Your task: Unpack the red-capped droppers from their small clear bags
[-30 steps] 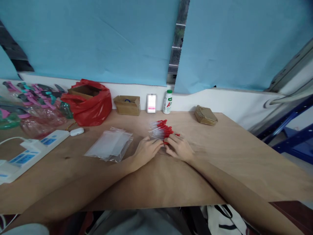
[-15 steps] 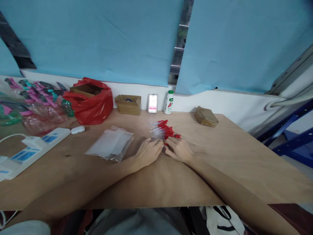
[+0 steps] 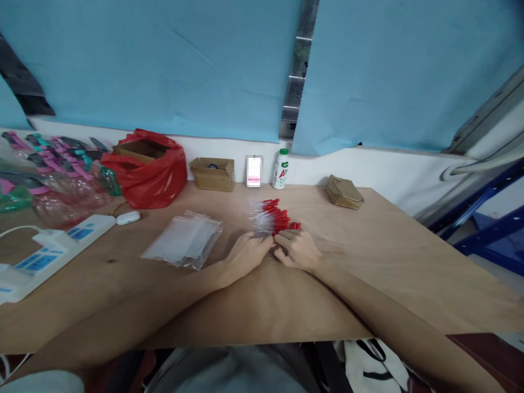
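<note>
The person's left hand (image 3: 251, 254) and right hand (image 3: 298, 250) curl close together beside red-ended sticks (image 3: 280, 220) piled loose on the desk (image 3: 388, 245); what either grip is clamped on, if anything, cannot be told; clear bags (image 3: 184, 240) lie flat, apparently unfilled; how much is finished is unclear.

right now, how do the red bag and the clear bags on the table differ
The red bag is opaque; the clear bags are see-through. The red bag stands bulging around a cardboard box, while the clear bags lie flat, overlapping. Both look like plastic and are left of the left hand.
</note>
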Available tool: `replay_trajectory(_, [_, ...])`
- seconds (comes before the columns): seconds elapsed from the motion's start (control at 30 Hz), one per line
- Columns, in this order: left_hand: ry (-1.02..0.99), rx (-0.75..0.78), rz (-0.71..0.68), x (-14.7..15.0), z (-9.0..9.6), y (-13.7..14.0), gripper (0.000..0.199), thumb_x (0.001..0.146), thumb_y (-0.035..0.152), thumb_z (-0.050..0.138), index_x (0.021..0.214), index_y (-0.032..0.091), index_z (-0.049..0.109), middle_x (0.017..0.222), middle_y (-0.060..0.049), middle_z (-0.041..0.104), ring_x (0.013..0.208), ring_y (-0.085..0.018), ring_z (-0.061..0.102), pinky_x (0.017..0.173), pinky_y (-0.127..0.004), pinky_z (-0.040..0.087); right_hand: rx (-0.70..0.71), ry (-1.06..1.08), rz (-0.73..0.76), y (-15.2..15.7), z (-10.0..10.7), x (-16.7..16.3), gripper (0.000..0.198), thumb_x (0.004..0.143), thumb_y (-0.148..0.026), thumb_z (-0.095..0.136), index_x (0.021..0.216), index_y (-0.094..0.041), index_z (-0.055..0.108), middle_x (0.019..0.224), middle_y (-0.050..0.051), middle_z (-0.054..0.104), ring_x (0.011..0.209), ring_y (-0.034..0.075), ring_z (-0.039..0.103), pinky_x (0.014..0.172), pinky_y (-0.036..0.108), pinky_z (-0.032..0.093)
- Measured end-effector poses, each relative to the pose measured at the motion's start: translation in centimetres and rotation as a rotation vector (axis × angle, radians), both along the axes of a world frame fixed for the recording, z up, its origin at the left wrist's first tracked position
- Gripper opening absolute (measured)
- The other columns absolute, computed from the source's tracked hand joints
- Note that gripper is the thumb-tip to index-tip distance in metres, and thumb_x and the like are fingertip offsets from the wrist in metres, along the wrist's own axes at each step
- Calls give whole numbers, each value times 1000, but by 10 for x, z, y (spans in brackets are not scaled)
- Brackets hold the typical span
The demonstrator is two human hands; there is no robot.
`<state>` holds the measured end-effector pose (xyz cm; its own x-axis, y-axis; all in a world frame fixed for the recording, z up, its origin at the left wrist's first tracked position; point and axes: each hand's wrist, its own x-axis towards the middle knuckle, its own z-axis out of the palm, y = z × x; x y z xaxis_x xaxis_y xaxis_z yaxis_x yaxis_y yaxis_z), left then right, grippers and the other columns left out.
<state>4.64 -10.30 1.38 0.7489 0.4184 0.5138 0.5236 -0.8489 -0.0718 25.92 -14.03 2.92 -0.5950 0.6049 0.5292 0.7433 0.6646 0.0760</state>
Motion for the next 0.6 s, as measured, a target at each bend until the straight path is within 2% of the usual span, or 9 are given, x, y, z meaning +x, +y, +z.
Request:
replay_trajectory(0.2, [30, -12, -7, 2, -2, 0, 24, 103, 11, 47, 93, 18, 67, 82, -5, 75, 69, -21, 68, 71, -35, 48, -6, -28, 17, 1, -1, 1, 18, 96, -22, 49, 81, -19, 59, 77, 5, 65, 67, 18, 53, 67, 33, 32])
replay_trajectory(0.33, [18, -18, -17, 2, -2, 0, 25, 105, 15, 46, 91, 18, 67, 80, -4, 74, 68, -20, 67, 70, -34, 47, -42, -46, 38, 1, 0, 2, 19, 97, -21, 48, 82, -19, 59, 79, 6, 66, 70, 19, 54, 69, 33, 35])
replay_trajectory(0.6, [-84, -1, 16, -8, 6, 3, 26, 110, 29, 48, 96, 19, 68, 85, -2, 75, 72, -19, 66, 73, -35, 44, -86, 61, -30, -1, 6, 6, 16, 104, -25, 51, 112, -18, 62, 100, 9, 68, 88, 21, 63, 73, 31, 40])
